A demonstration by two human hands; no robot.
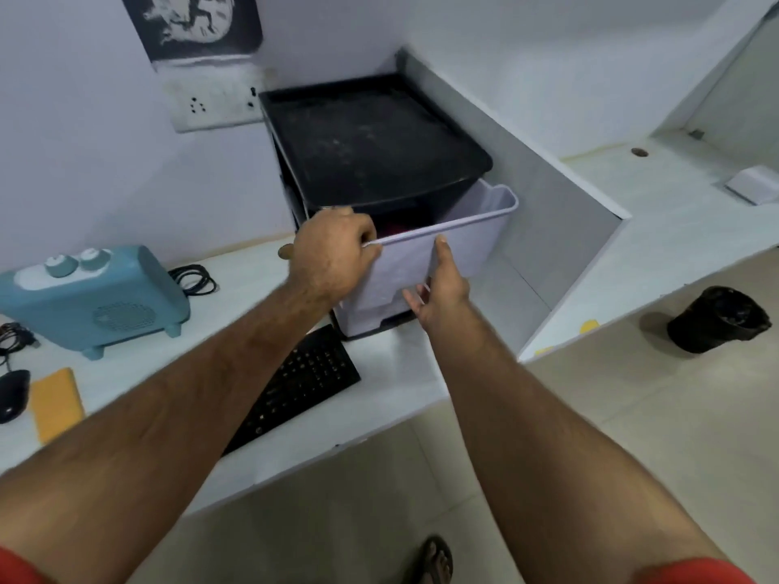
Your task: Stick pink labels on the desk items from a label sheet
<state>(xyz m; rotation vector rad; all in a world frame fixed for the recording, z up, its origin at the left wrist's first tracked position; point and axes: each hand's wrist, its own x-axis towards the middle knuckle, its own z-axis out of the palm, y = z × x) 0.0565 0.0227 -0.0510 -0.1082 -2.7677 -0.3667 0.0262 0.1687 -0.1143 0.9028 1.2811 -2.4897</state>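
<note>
A black drawer unit [371, 141] stands in the desk's corner, with its pale lilac drawer [472, 242] pulled out. My left hand [333, 255] grips the drawer's front rim at its left corner, fingers curled over the edge. My right hand [442, 288] rests on the drawer's front face by the handle recess, thumb raised to the rim and fingers straight. Something dark pink [394, 230] shows inside the drawer, mostly hidden. I see no label sheet.
A black keyboard [303, 381] lies in front of the unit. A teal heater [97, 297], a coiled cable [196, 280], a yellow notebook [57, 404] and a black mouse [12, 394] sit to the left. A black bin [716, 320] stands on the floor at right.
</note>
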